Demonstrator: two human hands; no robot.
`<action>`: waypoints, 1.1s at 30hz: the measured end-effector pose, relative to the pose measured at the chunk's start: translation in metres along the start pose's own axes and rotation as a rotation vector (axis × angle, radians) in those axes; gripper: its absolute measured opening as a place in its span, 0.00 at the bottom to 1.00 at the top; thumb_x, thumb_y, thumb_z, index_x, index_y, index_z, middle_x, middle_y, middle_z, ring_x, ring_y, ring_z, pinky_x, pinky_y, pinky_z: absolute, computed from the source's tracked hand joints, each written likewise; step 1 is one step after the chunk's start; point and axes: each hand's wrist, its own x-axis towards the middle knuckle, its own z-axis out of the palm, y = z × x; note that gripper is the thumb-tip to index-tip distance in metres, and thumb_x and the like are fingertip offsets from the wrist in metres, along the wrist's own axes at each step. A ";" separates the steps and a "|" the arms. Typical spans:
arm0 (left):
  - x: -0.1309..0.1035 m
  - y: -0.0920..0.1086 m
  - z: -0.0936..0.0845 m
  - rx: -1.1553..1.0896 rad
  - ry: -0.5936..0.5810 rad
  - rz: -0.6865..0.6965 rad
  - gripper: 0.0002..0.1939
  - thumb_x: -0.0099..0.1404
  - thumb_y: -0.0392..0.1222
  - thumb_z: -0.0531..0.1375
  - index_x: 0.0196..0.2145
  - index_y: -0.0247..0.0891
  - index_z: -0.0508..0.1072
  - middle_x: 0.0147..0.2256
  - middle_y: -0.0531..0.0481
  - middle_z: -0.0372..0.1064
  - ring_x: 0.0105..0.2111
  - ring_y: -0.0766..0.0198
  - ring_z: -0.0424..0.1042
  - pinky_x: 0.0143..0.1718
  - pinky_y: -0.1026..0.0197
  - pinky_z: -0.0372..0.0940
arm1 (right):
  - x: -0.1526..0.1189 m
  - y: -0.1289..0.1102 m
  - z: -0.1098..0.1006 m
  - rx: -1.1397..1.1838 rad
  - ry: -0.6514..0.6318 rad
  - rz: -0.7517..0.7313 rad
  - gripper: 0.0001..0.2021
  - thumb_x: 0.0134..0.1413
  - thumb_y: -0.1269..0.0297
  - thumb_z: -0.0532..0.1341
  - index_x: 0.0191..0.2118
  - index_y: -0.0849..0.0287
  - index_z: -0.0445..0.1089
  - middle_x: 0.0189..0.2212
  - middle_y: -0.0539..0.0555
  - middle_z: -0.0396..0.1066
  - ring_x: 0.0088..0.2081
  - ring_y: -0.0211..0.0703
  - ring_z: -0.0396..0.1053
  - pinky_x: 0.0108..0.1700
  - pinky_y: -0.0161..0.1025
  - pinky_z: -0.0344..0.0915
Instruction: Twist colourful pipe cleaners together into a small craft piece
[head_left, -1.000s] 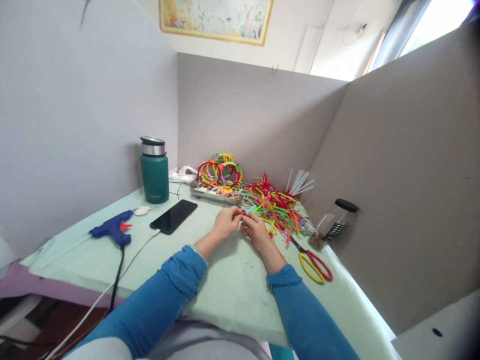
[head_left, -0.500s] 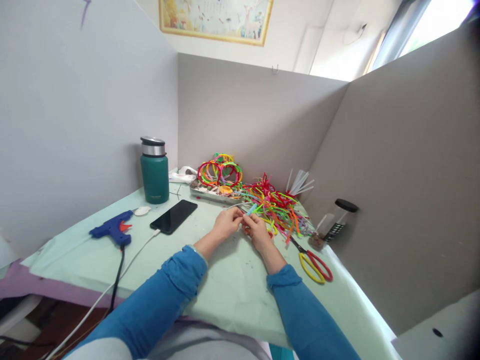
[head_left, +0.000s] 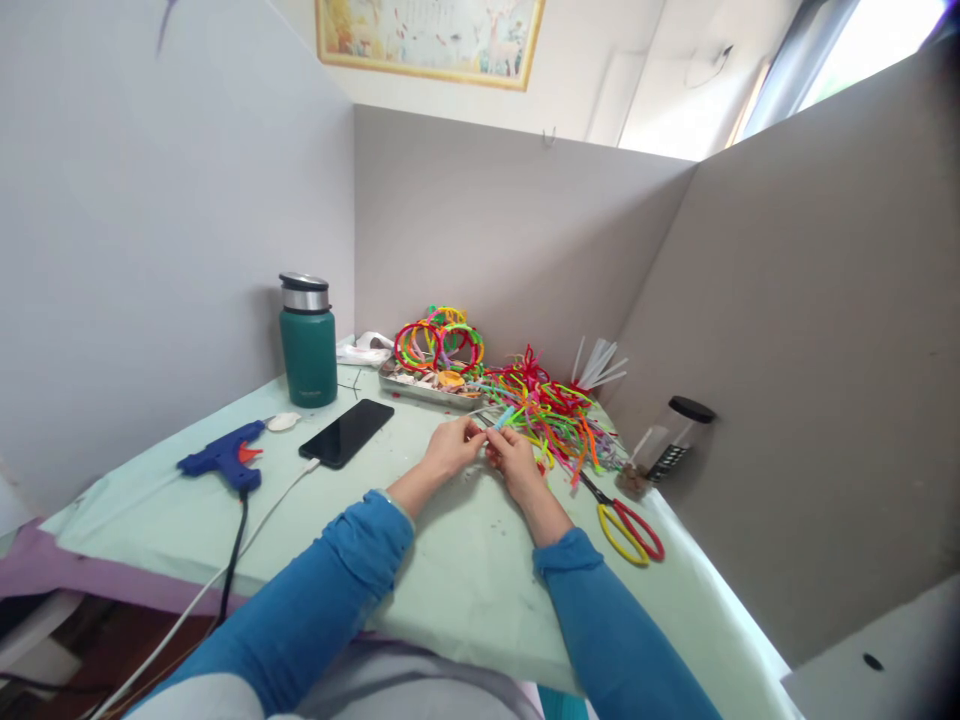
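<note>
My left hand (head_left: 453,447) and my right hand (head_left: 516,464) meet over the middle of the table, thumbs and fingertips pinched together. Between them a short light blue piece (head_left: 505,417), by its look a pipe cleaner, sticks up above the right fingers. Its lower end is hidden by the fingertips. Just behind the hands lies a tangled heap of coloured pipe cleaners (head_left: 555,405). To the right of my right hand rest scissors (head_left: 628,532) with one yellow and one red handle, their blades partly under the heap.
Bent pipe-cleaner rings (head_left: 441,345) lie on a metal tray (head_left: 431,395) of small pieces. At left are a green flask (head_left: 309,358), a phone (head_left: 347,434) on a white cable and a blue glue gun (head_left: 223,457). A clear jar (head_left: 670,447) stands at right. Grey partitions (head_left: 517,220) enclose the table.
Almost nothing differs. My hands stay pinched together in the same place, with only a slight shift of the fingers and of the view.
</note>
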 end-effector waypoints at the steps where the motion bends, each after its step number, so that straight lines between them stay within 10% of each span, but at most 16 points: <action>1: 0.001 -0.001 0.001 -0.036 0.000 -0.015 0.11 0.57 0.47 0.58 0.29 0.35 0.71 0.27 0.49 0.72 0.27 0.67 0.68 0.29 0.66 0.60 | 0.000 0.000 0.000 0.002 -0.001 -0.004 0.17 0.39 0.49 0.65 0.23 0.59 0.65 0.16 0.46 0.61 0.18 0.33 0.56 0.20 0.32 0.50; 20: 0.010 -0.009 0.007 -0.589 0.015 -0.106 0.15 0.52 0.40 0.64 0.37 0.33 0.67 0.35 0.44 0.73 0.35 0.63 0.72 0.40 0.58 0.67 | -0.002 -0.002 0.000 -0.004 -0.020 0.008 0.17 0.42 0.50 0.64 0.23 0.59 0.63 0.13 0.45 0.60 0.16 0.32 0.54 0.20 0.32 0.47; 33: 0.008 0.004 -0.005 -1.005 0.015 -0.140 0.28 0.44 0.41 0.67 0.43 0.31 0.65 0.24 0.54 0.69 0.26 0.69 0.68 0.30 0.65 0.60 | -0.001 0.002 0.000 0.004 -0.066 0.012 0.16 0.42 0.50 0.65 0.26 0.59 0.67 0.13 0.45 0.61 0.16 0.32 0.53 0.20 0.33 0.47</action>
